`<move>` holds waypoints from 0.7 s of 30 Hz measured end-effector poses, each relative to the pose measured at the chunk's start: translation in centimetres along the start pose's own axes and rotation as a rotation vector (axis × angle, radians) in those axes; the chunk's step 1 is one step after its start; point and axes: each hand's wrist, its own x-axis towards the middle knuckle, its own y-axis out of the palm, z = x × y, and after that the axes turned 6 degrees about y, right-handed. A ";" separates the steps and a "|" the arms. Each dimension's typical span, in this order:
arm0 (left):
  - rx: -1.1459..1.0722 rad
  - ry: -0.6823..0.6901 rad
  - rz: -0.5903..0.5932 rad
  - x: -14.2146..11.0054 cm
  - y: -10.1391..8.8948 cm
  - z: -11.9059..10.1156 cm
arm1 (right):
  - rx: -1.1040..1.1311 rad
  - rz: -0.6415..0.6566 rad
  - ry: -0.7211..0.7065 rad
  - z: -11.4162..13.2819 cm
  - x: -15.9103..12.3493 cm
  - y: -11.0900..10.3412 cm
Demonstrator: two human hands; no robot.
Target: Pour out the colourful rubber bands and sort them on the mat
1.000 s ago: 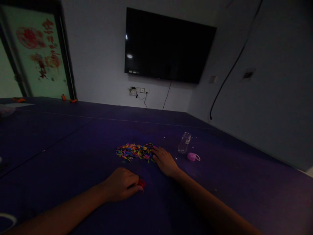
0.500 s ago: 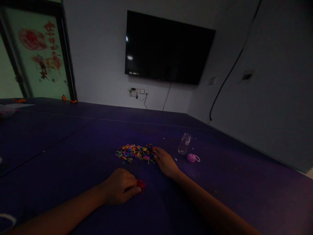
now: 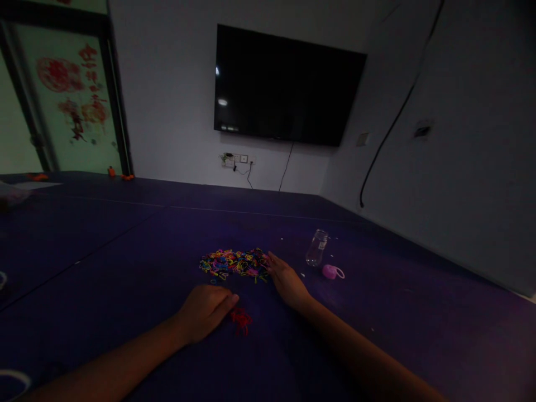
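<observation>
A spread pile of small multicoloured rubber bands (image 3: 234, 262) lies on the dark purple surface (image 3: 167, 234). At its right edge, my right hand (image 3: 287, 281) rests with fingers stretched out and touching the bands. Closer to me, a small clump of red rubber bands (image 3: 242, 320) lies just to the right of my left hand (image 3: 207, 311). That hand is loosely closed, with the thumb against the curled fingers. Nothing shows at its thumb tip, and the other fingertips are mostly hidden.
Right of my right hand stands a clear bottle (image 3: 317, 248), with a pink cap (image 3: 332, 272) with a loop beside it. White bits are scattered nearby. A pale ring (image 3: 17, 374) shows at the lower left. Orange items (image 3: 127, 177) lie near the door.
My left hand has let go of the red rubber bands and shifted slightly away from them; the clump now lies loose. My right hand stays by the pile, its fingers a little straighter.
</observation>
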 end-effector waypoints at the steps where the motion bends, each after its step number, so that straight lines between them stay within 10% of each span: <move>1: 0.013 -0.057 -0.006 0.1 0.0 0.0 | -0.005 0.000 0.002 0.0 0.0 0.0; 11: 0.073 -0.209 -0.005 0.5 -0.3 -0.5 | 0.077 -0.223 -0.236 3.1 -1.7 -1.4; 21: 0.234 -0.282 0.130 0.5 -0.9 -1.1 | 0.087 0.119 -0.592 8.2 -4.6 -1.4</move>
